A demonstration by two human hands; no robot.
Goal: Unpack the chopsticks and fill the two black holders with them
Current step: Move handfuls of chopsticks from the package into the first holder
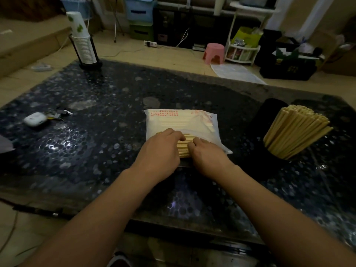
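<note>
A white plastic pack of chopsticks [181, 120] with red print lies flat at the middle of the dark speckled table [96, 147]. Its near end is open and a bundle of pale chopsticks [184, 149] sticks out. My left hand [161, 149] grips the bundle from the left. My right hand [208, 153] pinches it from the right, fingers curled at the bag's opening. At the right, a black holder [277, 160] is packed with many chopsticks [296, 130] leaning right. A second black holder [271, 110] stands just behind it, its inside hidden.
A white earbud case [35, 119] and keys [57, 112] lie at the table's left. A rack of stacked paper cups [83, 45] stands at the far left corner. On the floor beyond are a pink stool [213, 53], boxes and a white shelf.
</note>
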